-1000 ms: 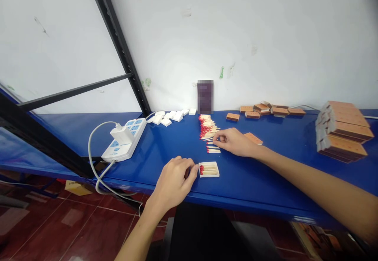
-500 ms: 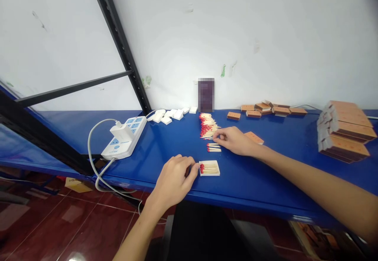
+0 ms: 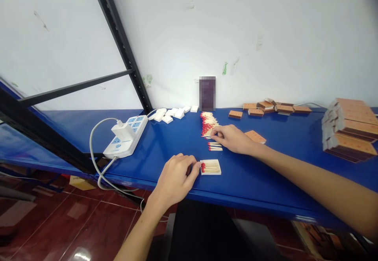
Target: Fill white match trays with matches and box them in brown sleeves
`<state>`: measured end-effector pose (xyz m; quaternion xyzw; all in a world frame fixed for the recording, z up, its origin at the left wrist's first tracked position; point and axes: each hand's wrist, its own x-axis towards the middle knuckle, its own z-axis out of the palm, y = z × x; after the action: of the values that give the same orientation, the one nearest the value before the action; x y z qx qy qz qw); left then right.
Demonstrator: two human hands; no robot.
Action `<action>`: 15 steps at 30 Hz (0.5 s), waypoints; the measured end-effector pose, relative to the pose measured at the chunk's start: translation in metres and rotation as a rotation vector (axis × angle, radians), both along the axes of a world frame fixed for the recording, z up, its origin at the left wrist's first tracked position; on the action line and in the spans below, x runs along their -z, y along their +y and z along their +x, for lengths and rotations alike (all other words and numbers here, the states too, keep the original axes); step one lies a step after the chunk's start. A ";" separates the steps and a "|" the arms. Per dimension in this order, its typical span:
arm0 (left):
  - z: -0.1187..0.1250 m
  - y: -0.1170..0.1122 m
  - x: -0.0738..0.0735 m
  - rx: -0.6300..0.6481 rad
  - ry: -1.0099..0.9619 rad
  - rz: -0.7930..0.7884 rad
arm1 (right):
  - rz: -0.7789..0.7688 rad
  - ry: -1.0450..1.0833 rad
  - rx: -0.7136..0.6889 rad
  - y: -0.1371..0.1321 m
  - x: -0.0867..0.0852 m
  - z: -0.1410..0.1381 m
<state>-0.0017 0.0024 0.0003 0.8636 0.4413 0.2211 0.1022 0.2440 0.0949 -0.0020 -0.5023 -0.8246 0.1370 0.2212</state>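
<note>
A small white matchbox tray (image 3: pixel 211 174) lies near the front of the blue table, with red-headed matchsticks side by side in it. My left hand (image 3: pixel 178 176) rests at its left end, fingers curled, thumb and forefinger closed at the tray's edge. Further back is a heap of loose matchsticks (image 3: pixel 209 123), heads mostly to the left. At the heap's near edge my right hand (image 3: pixel 232 138) pinches a matchstick between thumb and forefinger; its fingertips partly hide it. Between heap and tray lies a small row of separate matchsticks (image 3: pixel 215 146).
Empty white trays (image 3: pixel 174 113) lie at the back left, near a white power strip (image 3: pixel 126 137) with cables. Orange matchbox sleeves (image 3: pixel 265 106) lie at the back right; one sleeve (image 3: pixel 255 136) is behind my right wrist. A stack of sleeves (image 3: pixel 351 129) stands far right. A pixelated dark object (image 3: pixel 207 93) leans on the wall.
My right hand's fingertips have shifted slightly left along the heap's near edge. My left hand stays at the tray. The whole view has shifted a little.
</note>
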 end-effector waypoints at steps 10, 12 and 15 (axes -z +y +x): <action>0.001 0.000 -0.001 -0.008 0.011 -0.022 | -0.074 -0.006 -0.025 -0.001 -0.006 0.003; 0.001 -0.001 -0.001 -0.008 0.005 -0.023 | -0.107 0.023 -0.037 -0.005 -0.009 0.005; 0.000 -0.001 -0.002 -0.011 -0.003 -0.022 | -0.113 0.100 -0.012 -0.011 -0.010 0.008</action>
<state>-0.0012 0.0017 0.0023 0.8597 0.4482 0.2180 0.1113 0.2518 0.0839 0.0083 -0.5016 -0.8064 0.2096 0.2327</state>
